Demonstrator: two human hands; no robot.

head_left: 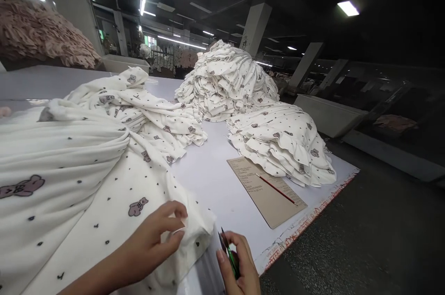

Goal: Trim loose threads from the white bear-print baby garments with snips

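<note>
At six o'clock the right hand point(238, 262) is closed around small green-handled snips point(229, 253), while at seven o'clock the left hand point(156, 239) pinches the near edge of the white bear-print fabric point(86, 184) spread over the white table point(212, 179). Farther off, at one o'clock, a red pencil point(276, 189) lies on a brown paper sheet point(267, 193) beside stacked printed pieces point(281, 142), with a taller pile point(225, 82) at twelve.

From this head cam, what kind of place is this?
Probably a garment factory floor: stacked bear-print fabric pieces on a long white table, a paper tally sheet, thread snips in the right hand.
</note>
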